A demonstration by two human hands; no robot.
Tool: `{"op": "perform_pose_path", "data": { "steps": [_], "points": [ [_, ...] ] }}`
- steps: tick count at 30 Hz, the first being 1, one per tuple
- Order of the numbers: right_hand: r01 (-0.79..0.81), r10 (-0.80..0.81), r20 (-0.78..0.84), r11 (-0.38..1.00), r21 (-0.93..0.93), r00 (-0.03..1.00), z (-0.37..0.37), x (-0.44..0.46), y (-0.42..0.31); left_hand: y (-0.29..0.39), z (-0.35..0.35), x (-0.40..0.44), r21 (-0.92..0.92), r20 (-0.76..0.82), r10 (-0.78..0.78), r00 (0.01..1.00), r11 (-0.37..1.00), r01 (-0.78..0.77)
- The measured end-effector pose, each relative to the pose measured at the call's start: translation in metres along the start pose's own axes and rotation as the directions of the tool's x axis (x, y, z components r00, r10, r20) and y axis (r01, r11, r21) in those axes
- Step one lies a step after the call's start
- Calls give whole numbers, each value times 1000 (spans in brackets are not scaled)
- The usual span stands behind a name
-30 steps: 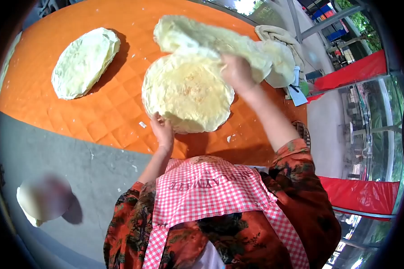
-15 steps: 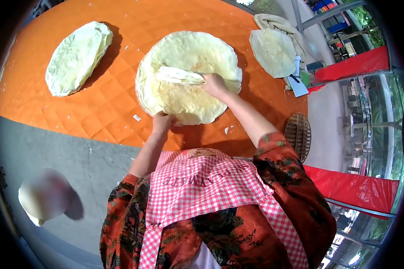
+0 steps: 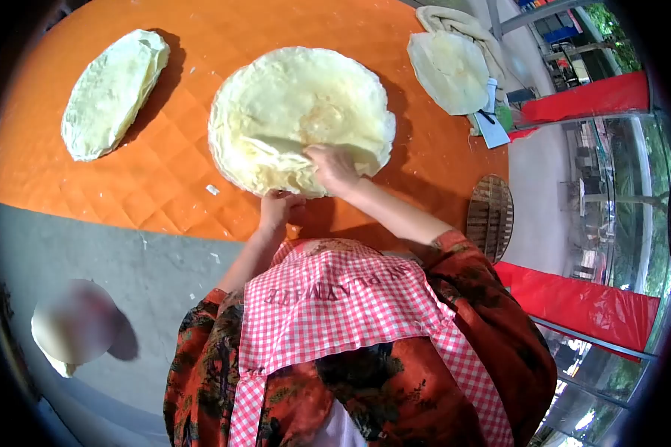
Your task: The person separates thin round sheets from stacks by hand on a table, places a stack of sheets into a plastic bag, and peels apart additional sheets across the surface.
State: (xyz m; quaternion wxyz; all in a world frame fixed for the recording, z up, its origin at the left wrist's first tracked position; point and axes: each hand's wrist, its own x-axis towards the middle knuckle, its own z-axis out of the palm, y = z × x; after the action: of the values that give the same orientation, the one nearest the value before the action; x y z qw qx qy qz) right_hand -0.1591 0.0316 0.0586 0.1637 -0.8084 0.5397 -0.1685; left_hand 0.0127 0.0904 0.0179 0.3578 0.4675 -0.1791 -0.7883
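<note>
Orange-covered worktop (image 3: 179,153), grey floor (image 3: 164,287) beyond its edge. Right hand (image 3: 333,170) pinched a ruffled fold on the round stack of thin sheets (image 3: 276,93); left hand (image 3: 273,212) bent at the near rim, pinch or not, could not tell. Stack lay directly ahead, longer side to side, its bulk beyond both hands; right reached farther in. Smaller stack (image 3: 112,100) off left, single sheet (image 3: 449,74) off right. Against the earlier frame: right hand closer to the near rim.

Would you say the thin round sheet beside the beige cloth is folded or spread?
Spread: the sheet shows its broad face, with no fold visible across it.
</note>
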Motion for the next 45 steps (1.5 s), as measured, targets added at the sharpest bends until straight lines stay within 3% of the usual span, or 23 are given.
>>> {"op": "perform_pose_path", "data": {
  "steps": [1, 2, 6, 11, 13, 17, 21, 25, 26, 28, 29, 31, 32, 33, 34, 38, 41, 43, 44, 45],
  "points": [
    [36, -36, 8, 999, 1, 999, 1, 5, -2, -3, 4, 3, -28, -48, 25, 999, 999, -26],
    [57, -51, 45, 989, -135, 998, -1, 0, -4, -2, 7, 8, -56, -100, 53, 994, 997, -59],
    [58, -45, 125, 993, -105, 991, 0, -4, 4, -8, 18, 4, 46, -211, 216, 953, 976, -211],
    [47, -45, 344, 999, 2, 938, -22, 5, 11, -11, 36, 4, -256, -240, 180, 954, 936, -241],
    [77, -86, 325, 996, 40, 942, -22, -2, 16, -13, 34, 8, -389, -224, 142, 964, 894, -222],
    [122, -111, 284, 992, -22, 952, -16, -13, 14, -17, 39, 12, -347, -235, 212, 949, 893, -286],
    [15, -77, 306, 979, 201, 949, -18, -1, 24, -14, 45, 14, -280, -224, 322, 920, 883, -377],
    [60, -90, 173, 984, 168, 981, -10, 1, 27, -10, 48, 19, -192, -276, 387, 880, 875, -445],
    [-143, 54, 316, 954, 265, 947, -11, 6, 33, -12, 46, 21, -168, -304, 372, 877, 885, -434],
    [-544, 255, 612, 763, 348, 749, -29, 25, 28, -18, 39, 20, -118, -365, 342, 866, 906, -407],
    [-447, 157, 481, 682, 579, 863, 4, 20, 61, -22, 36, 17, -137, -381, 324, 866, 906, -400],
    [-496, 272, 637, 845, 200, 722, -61, 28, 5, -26, 31, 10, -171, -411, 297, 862, 903, -394],
    [-182, 88, 386, 960, 213, 918, -33, 16, 19, -17, 38, 5, -157, -429, 289, 856, 909, -385],
    [138, -154, 123, 982, 129, 980, -5, 2, 30, -12, 39, 3, -129, -437, 282, 854, 920, -370],
    [207, -211, 103, 977, 44, 972, -6, -4, 17, -7, 41, 4, -106, -448, 274, 851, 929, -355],
    [184, -176, 53, 956, -227, 983, -5, -20, -13, -6, 35, 10, -63, -385, 310, 869, 931, -359],
    [218, -222, 6, 955, -200, 975, 4, -14, -4, -8, 33, 9, -60, -431, 280, 858, 939, -337],
    [393, -391, -87, 919, 13, 916, 20, 3, 31, -19, 26, 19, -120, -490, 219, 844, 942, -313],
    [-79, 3, 440, 985, 153, 898, -58, 23, -10, -20, 27, 19, -81, -525, 248, 814, 938, -337],
    [-304, 168, 621, 945, 119, 765, -63, 36, 0, -20, 30, 18, -42, -559, 278, 781, 931, -361]
  ]
}}
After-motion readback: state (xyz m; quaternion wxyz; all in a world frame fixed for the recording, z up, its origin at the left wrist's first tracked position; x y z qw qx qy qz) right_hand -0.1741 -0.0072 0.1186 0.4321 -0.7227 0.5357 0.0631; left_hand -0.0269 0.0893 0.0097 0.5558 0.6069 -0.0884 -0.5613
